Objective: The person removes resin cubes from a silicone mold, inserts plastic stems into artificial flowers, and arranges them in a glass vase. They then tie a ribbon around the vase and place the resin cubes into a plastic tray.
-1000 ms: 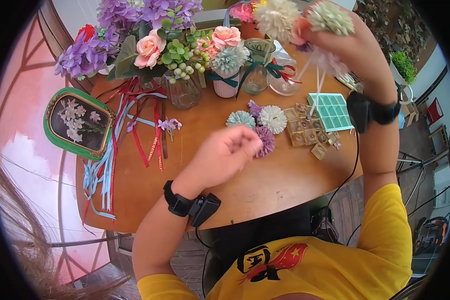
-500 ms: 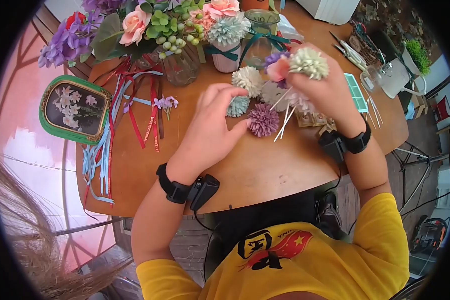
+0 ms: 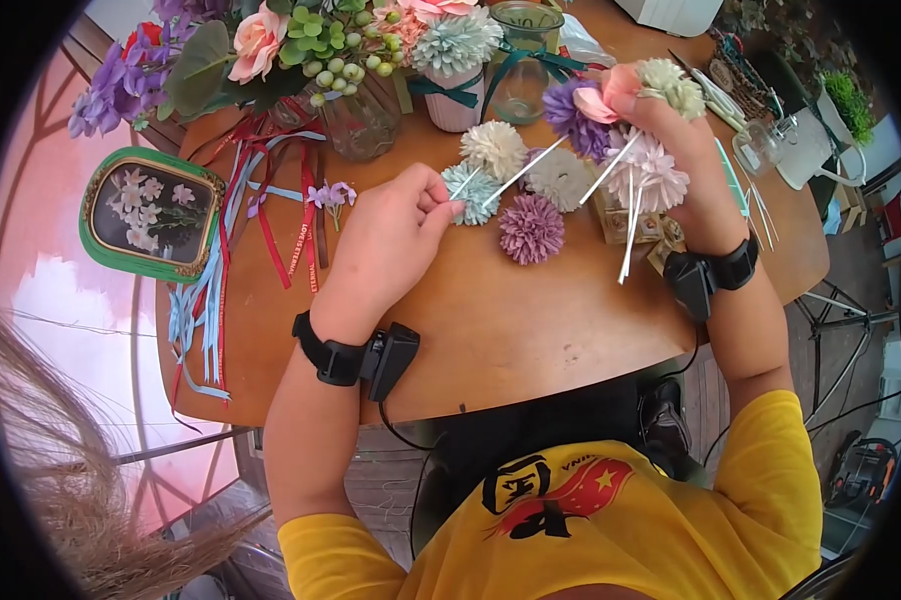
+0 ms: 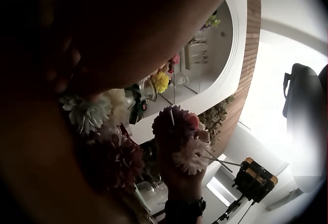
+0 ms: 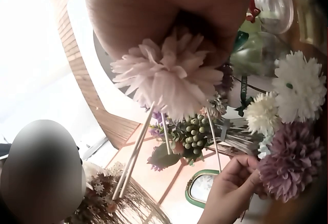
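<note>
My right hand (image 3: 686, 145) grips a bunch of artificial flowers on white stick stems: a purple flower (image 3: 576, 118), a pink flower (image 3: 611, 92), a pale green flower (image 3: 673, 85) and a pale pink flower (image 3: 651, 172). Its stems point down toward the table. With thumb and fingertips, my left hand (image 3: 396, 225) pinches at the edge of a light blue flower (image 3: 476, 192), where a thin white stem shows. Around that flower lie a cream flower (image 3: 494, 148), a white flower (image 3: 559, 180) and a mauve flower (image 5: 289, 162).
Vases with flowers (image 3: 361, 125) and a glass jar (image 3: 521, 90) line the back. Ribbons (image 3: 211, 340), a green picture frame (image 3: 151, 213) and a small lilac sprig (image 3: 333, 200) are at left. Small boxes (image 3: 651, 228), white sticks (image 3: 763, 212) and pliers (image 3: 716, 100) are at right.
The right hand came down from the upper right with the bunch, then shifted slightly right and turned it. The left hand moved to the light blue flower and closed its fingertips there.
</note>
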### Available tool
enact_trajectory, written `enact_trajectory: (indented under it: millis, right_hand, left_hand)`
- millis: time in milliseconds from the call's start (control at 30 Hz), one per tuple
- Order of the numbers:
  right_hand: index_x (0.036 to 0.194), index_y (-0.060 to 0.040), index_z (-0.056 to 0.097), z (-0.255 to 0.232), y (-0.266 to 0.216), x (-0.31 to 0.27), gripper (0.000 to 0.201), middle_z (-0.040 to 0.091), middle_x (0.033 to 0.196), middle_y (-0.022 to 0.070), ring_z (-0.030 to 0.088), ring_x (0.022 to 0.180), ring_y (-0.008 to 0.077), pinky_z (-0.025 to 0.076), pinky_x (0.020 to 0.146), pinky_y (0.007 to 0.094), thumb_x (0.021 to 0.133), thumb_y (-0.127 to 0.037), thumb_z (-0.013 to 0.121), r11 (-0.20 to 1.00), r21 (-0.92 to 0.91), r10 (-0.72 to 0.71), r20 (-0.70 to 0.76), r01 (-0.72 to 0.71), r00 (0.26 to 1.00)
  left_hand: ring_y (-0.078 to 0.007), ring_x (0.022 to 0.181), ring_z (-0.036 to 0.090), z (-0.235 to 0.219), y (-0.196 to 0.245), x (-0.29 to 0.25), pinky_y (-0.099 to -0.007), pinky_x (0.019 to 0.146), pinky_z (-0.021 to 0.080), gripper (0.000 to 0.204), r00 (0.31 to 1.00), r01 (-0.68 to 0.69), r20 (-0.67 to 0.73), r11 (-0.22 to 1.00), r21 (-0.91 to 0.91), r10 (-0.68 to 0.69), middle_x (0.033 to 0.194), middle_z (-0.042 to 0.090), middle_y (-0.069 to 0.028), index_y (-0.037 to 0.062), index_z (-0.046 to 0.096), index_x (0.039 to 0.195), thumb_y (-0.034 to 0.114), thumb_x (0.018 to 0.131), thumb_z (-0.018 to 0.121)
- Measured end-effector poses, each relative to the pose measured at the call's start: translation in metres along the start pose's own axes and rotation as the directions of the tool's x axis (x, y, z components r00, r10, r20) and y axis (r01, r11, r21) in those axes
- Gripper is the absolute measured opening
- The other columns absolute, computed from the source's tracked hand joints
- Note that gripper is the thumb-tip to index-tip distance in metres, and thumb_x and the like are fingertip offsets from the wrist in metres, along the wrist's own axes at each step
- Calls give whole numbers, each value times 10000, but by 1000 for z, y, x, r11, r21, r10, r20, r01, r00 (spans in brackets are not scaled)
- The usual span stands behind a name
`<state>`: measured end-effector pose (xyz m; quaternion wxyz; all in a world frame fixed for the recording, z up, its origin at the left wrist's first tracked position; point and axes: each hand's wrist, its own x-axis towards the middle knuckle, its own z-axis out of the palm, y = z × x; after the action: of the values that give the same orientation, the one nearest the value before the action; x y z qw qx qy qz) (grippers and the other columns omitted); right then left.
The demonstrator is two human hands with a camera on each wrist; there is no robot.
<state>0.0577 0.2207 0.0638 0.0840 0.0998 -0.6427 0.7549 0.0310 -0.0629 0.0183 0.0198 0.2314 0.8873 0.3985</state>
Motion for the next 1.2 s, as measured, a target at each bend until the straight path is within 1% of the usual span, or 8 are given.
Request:
enact_trajectory:
  millis: [200, 300, 500, 600, 700, 800, 1000, 1200]
  right_hand:
    - [1126, -37, 686, 6, 6, -1, 265, 713, 1021, 24, 671, 898, 89, 545, 739, 264, 937, -216, 734, 993, 71, 85, 133, -95, 987]
    - [1123, -35, 683, 11, 8, -3, 267, 726, 1048, 39, 684, 921, 99, 553, 755, 268, 938, -218, 744, 985, 75, 142, 155, -155, 978]
    - [1234, -14, 661, 23, 17, -11, 356, 723, 1097, 52, 696, 956, 116, 567, 812, 294, 939, -193, 747, 986, 39, 159, 122, -165, 980]
    - [1228, -22, 665, 24, 21, -13, 338, 717, 1096, 32, 682, 951, 101, 556, 808, 286, 945, -190, 739, 985, 66, 148, 122, -157, 981]
    - [1204, -31, 677, 24, 27, -12, 303, 716, 1074, 15, 666, 936, 87, 543, 797, 276, 953, -191, 734, 996, -13, 89, 109, -89, 990]
    - [1183, -34, 685, 24, 28, -12, 266, 713, 1054, 4, 652, 927, 79, 532, 795, 270, 962, -177, 725, 996, -86, 25, 124, -14, 992]
    - [1197, -26, 673, 25, 29, -11, 275, 711, 1066, 11, 651, 949, 88, 530, 826, 272, 958, -148, 730, 980, -191, -25, 145, 53, 989]
    - [1246, -25, 620, 30, 37, -12, 380, 683, 1190, 40, 638, 1053, 106, 518, 926, 286, 924, -152, 777, 959, -249, -94, 169, 135, 981]
  left_hand:
    - [-94, 677, 673, -10, 1, 1, -253, 615, 551, 197, 990, 138, 25, 959, -249, -136, 802, 716, -51, -4, 692, 1080, 149, 963, 732]
    - [-78, 689, 669, -14, 10, 0, -238, 611, 554, 177, 990, 131, 0, 912, -388, -143, 834, 709, -30, -6, 694, 1062, 156, 993, 704]
    - [-141, 791, 697, -3, 6, -4, -253, 672, 563, 187, 973, 143, 229, 735, -663, 17, 948, 695, -76, 2, 590, 1162, 154, 1054, 599]
    - [-200, 831, 721, 6, 10, -8, -277, 698, 581, 185, 927, 298, 375, 628, -718, -11, 980, 692, -105, 29, 519, 1169, 179, 1072, 568]
    - [-239, 865, 732, 18, 20, -12, -293, 710, 590, 175, 928, 334, 371, 494, -803, -26, 1009, 686, -129, 42, 489, 1154, 191, 1082, 547]
    - [-209, 854, 719, 9, 17, -11, -289, 704, 586, 202, 870, 426, 492, 454, -783, 33, 1032, 677, -129, 39, 494, 1213, 191, 1086, 537]
    - [-113, 726, 613, 12, 14, -11, -244, 620, 507, 295, 879, 375, 473, 525, -764, 62, 976, 634, -52, 26, 516, 1342, 179, 1090, 527]
    - [-84, 713, 579, 23, 16, -13, -218, 609, 468, 269, 924, 274, 380, 616, -738, 44, 967, 613, -19, 26, 571, 1314, 172, 1099, 503]
